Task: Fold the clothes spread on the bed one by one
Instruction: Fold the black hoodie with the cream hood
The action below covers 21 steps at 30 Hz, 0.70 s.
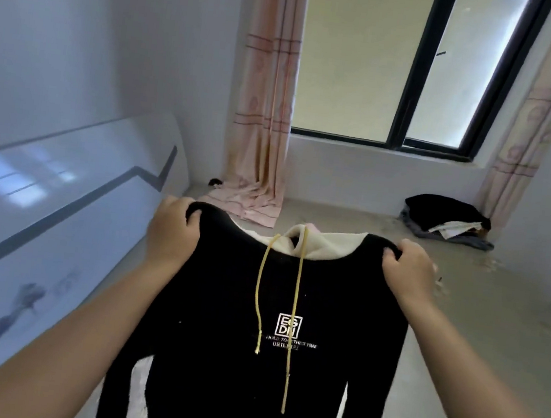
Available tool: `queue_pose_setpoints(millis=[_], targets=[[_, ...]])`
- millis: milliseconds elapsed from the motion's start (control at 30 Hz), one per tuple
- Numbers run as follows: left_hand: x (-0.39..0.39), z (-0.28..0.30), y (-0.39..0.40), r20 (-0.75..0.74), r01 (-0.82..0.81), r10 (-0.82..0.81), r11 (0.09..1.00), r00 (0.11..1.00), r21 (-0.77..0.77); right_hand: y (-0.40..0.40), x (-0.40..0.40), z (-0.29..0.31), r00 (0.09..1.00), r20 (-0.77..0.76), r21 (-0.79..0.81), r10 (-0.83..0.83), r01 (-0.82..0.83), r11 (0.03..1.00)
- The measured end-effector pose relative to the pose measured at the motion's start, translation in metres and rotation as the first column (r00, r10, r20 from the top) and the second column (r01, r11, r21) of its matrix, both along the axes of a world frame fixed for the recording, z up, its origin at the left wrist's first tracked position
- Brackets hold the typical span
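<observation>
A black hoodie [222,306] with a cream hood, yellow drawstrings and a white square logo hangs upright in front of me, its front facing me. My left hand [172,231] grips its left shoulder and my right hand [411,272] grips its right shoulder, both with fingers curled over the top edge. The sleeves hang down at both sides. Its lower part runs out of view at the bottom.
A white glossy headboard [61,205] with a dark zigzag line stands at the left. A small pile of dark and light clothes [448,218] lies at the back right under the window [384,83]. Pink curtains [263,121] hang at both sides of it.
</observation>
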<state>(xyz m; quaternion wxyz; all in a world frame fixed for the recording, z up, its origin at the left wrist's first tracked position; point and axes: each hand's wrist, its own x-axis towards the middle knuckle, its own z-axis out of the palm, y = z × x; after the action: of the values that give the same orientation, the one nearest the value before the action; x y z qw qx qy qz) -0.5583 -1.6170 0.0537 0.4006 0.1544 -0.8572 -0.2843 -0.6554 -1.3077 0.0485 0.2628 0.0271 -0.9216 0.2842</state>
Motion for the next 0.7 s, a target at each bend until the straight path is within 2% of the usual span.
queue_pose_setpoints(millis=[67,200,333,433,567,633,700], targets=[[-0.009,-0.022,-0.019,0.136,-0.012,0.014,1.000,0.991,-0.016,-0.019,-0.020,-0.025,0.995,0.103,0.062,-0.006,0.000,0.998],[-0.049,-0.060,-0.054,0.300,-0.042,0.062,0.996,0.952,-0.075,-0.055,-0.076,-0.071,0.974,0.225,0.191,-0.008,-0.035,0.981],[-0.112,-0.101,-0.094,0.430,-0.014,0.096,0.982,0.898,-0.190,-0.082,-0.151,-0.118,0.948,0.308,0.288,0.074,-0.167,0.943],[-0.168,-0.126,-0.126,0.485,0.033,0.120,0.955,0.867,-0.294,-0.106,-0.216,-0.141,0.931,0.333,0.290,0.151,-0.253,0.923],[-0.257,-0.145,-0.168,0.492,0.035,0.173,0.922,0.853,-0.385,-0.156,-0.299,-0.158,0.940,0.311,0.242,0.144,-0.224,0.944],[-0.291,-0.167,-0.179,0.525,-0.013,0.237,0.919,0.818,-0.394,-0.180,-0.323,-0.179,0.915,0.383,0.246,0.127,-0.234,0.941],[-0.303,-0.210,-0.175,0.642,0.070,0.218,0.917,0.734,-0.392,-0.197,-0.322,-0.217,0.850,0.505,0.310,0.150,-0.341,0.888]])
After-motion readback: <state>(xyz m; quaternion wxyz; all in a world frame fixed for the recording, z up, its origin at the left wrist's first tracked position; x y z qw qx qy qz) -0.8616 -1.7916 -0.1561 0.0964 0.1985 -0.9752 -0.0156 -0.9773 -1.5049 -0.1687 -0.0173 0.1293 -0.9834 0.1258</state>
